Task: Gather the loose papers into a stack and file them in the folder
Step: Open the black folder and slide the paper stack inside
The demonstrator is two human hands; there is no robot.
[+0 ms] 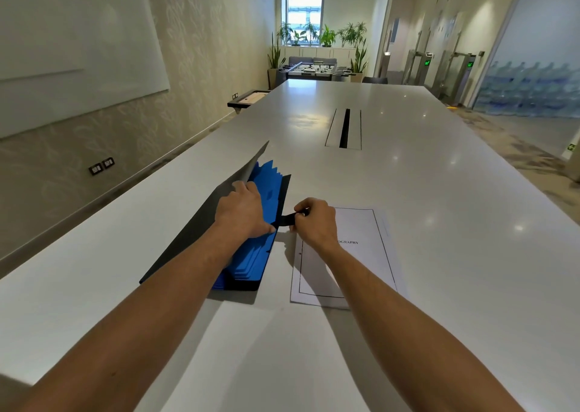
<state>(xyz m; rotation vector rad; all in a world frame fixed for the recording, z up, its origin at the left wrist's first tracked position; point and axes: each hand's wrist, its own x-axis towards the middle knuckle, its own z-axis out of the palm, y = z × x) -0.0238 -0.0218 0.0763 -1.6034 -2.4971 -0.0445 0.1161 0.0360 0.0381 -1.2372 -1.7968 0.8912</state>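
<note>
A black expanding folder [188,239] lies open on the white table [423,192], its blue pocket dividers [266,189] fanned out and its flap raised to the left. My left hand [243,211] rests on the dividers, thumb against the flap's edge. My right hand [314,220] pinches the folder's black strap [285,220] and holds it out to the right. A stack of white printed papers [361,255] lies flat just right of the folder, partly under my right wrist.
A long cable slot [345,127] is set into the table's middle, beyond the papers. The table's left edge runs close to the folder. A wall with a whiteboard [72,47] stands at left; plants and a foosball table are at the room's far end.
</note>
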